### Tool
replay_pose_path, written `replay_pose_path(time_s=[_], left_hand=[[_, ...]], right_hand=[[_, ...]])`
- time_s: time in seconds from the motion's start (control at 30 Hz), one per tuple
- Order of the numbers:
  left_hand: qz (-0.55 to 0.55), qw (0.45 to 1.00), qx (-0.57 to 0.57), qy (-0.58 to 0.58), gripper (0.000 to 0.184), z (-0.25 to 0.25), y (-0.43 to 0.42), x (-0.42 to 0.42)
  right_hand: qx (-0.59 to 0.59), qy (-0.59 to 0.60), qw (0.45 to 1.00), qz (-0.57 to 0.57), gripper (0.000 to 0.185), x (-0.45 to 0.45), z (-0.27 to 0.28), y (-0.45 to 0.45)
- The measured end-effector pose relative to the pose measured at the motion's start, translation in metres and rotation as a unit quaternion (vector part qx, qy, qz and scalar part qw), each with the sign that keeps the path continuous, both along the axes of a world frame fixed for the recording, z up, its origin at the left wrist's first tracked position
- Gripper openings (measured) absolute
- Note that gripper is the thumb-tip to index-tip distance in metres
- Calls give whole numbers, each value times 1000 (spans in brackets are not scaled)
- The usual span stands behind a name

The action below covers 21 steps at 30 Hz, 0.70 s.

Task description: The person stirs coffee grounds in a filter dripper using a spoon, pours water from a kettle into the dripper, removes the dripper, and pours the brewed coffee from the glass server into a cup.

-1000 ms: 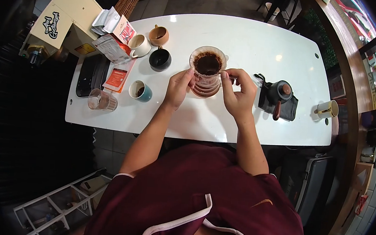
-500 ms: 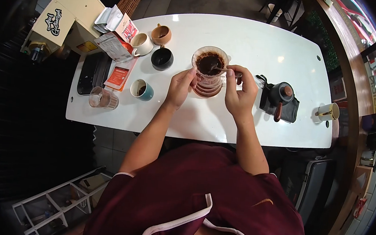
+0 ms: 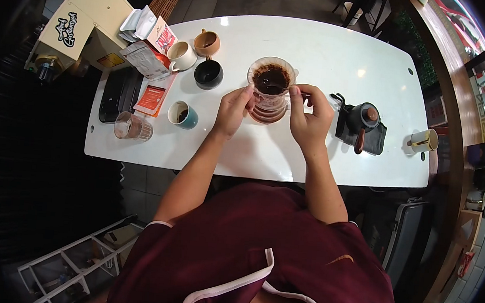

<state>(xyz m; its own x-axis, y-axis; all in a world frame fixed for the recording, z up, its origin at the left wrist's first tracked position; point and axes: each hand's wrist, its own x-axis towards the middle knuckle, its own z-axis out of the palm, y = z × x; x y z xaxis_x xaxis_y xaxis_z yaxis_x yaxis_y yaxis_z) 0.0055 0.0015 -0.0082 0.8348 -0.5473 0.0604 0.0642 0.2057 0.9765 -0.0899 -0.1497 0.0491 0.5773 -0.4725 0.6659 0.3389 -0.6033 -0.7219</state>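
A clear pour-over dripper (image 3: 270, 100) with wet dark coffee grounds (image 3: 272, 80) in its paper filter sits on a glass server (image 3: 268, 115), brown liquid showing below. My left hand (image 3: 235, 110) pinches the dripper's left side near the rim, thumb upward. At the right side my right hand (image 3: 310, 112) is closed with its thumb against the rim. It grips a spoon (image 3: 305, 94), of which only a short bit shows between the fingers. The spoon's bowl cannot be made out against the dark grounds.
Left of the dripper stand a black cup (image 3: 208, 74), a cream mug (image 3: 181, 56), a tan cup (image 3: 206, 43), a teal cup (image 3: 183, 115) and a glass (image 3: 133, 126). Coffee bags (image 3: 147, 58) lean by a grinder (image 3: 87, 19). On the right are a black kettle (image 3: 365, 116) and a mug (image 3: 424, 141).
The spoon, earlier seen dipping into the grounds, is now mostly out of sight at the rim by my right hand. My left hand has stayed on the dripper.
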Motion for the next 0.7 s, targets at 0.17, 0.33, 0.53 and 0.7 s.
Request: replay_pose_path(time_s=[0.17, 0.33, 0.53, 0.7], left_hand=[[1, 1000, 6, 4, 38, 6, -1, -2], [-7, 1000, 2, 5, 38, 7, -1, -2], [-19, 1000, -2, -4, 38, 6, 0, -1], [-25, 999, 14, -40, 39, 11, 1, -1]], right_hand=[[18, -80, 997, -5, 7, 0, 1, 0], [-6, -65, 998, -16, 7, -1, 1, 1], [7, 0, 999, -44, 7, 4, -2, 6], [78, -57, 994, -43, 11, 7, -7, 4]])
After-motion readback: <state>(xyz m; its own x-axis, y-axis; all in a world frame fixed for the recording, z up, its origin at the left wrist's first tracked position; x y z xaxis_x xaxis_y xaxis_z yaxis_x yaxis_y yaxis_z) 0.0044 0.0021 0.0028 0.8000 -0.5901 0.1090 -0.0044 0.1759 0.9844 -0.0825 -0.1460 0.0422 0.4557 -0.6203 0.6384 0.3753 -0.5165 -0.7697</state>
